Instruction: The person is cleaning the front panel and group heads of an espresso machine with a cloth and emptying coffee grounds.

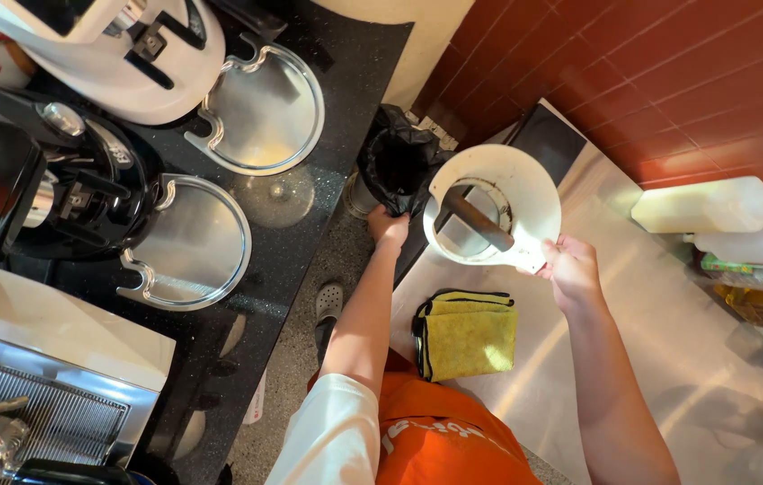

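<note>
steel counter (669, 359), right hand (570, 268) gripping white ring-shaped lid (530, 193), left hand (387, 224) gripping black-lined bin (395, 162)

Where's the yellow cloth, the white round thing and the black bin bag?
Folded yellow cloth (467, 337), head view, middle of its top.
White round funnel-shaped part (539, 198), head view, right rim.
Black plastic bin bag (395, 162), head view, dark opening.

A single head-worn camera looks steeply down from above the steel counter (669, 359). It sits close over the counter's left edge, with floor showing just beyond that edge.
</note>
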